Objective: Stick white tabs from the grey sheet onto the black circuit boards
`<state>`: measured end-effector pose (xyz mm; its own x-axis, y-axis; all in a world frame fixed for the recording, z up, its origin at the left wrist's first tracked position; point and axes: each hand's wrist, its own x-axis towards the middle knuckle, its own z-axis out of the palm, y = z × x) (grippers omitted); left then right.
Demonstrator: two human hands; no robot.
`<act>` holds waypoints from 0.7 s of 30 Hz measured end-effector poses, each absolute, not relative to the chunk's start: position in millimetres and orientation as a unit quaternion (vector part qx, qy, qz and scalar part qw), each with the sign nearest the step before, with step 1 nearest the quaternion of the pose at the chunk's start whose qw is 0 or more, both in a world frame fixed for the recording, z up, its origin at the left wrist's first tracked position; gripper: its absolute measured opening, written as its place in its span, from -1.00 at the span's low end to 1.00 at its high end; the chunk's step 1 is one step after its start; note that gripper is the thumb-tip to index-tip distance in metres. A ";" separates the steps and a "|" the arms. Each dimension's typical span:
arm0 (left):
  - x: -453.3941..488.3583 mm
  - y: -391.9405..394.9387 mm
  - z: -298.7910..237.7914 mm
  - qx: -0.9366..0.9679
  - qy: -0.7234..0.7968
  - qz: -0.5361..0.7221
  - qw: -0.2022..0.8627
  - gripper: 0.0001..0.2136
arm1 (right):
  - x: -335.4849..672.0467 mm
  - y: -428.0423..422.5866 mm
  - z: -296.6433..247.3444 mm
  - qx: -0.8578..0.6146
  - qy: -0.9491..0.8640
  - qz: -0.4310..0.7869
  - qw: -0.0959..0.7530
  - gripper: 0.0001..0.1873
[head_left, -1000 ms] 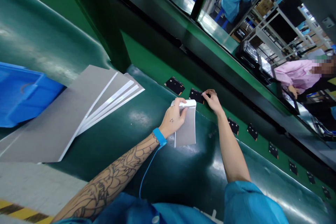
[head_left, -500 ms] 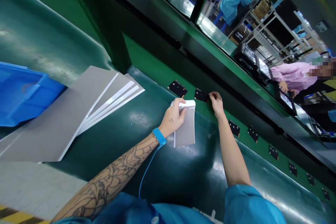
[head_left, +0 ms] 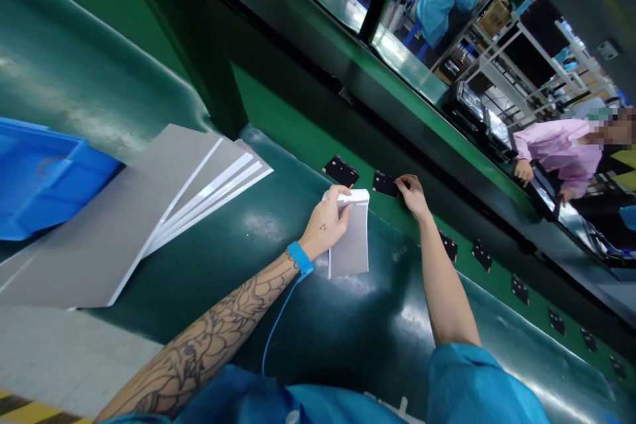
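Note:
My left hand (head_left: 325, 225) is closed on the top of a grey sheet (head_left: 350, 245) with white edges; its upper end curls over in a white roll under my fingers. The sheet hangs over the green bench, and whether it is one layer or several I cannot tell. My right hand (head_left: 411, 193) pinches the right end of a black circuit board (head_left: 384, 183) lying on the green belt. Its fingertips partly hide that end. Just left of it lies another black circuit board (head_left: 340, 171), beyond my left fingers.
Larger grey sheets (head_left: 124, 212) with white edges lie fanned out at left, beside a blue bin (head_left: 44, 179). A green post (head_left: 199, 46) rises behind them. Several black boards (head_left: 481, 256) line the belt (head_left: 278, 122) to the right. Two co-workers are across the line.
The black boards on the belt have shifted slightly to the right, and my right hand has moved along with its board. My left hand and the grey sheet have stayed nearly still.

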<state>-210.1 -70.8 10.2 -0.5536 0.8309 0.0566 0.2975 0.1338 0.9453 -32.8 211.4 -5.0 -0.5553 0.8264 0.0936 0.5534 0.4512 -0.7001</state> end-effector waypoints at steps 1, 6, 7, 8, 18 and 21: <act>-210.1 -70.8 9.9 0.398 0.711 0.521 0.255 -0.73 | -31.8 212.5 -5.9 -0.419 -0.825 0.313 0.215 -0.59; -210.6 -70.9 7.3 0.405 0.716 0.512 0.247 -0.73 | -28.0 216.2 -10.2 -0.423 -0.826 0.307 0.211 -0.62; -210.7 -70.9 6.6 0.407 0.715 0.513 0.242 -0.73 | -27.2 216.5 -10.6 -0.424 -0.826 0.307 0.211 -0.62; -210.7 -70.9 6.0 0.409 0.715 0.515 0.239 -0.74 | -26.4 216.8 -10.9 -0.424 -0.825 0.306 0.212 -0.62; -211.6 -70.6 3.4 0.416 0.722 0.505 0.226 -0.74 | -24.7 206.7 -10.6 -0.470 -0.780 0.317 0.263 -0.58; -211.2 -70.7 3.3 0.413 0.723 0.504 0.229 -0.74 | -26.7 197.3 -2.4 -0.513 -0.712 0.336 0.341 -0.56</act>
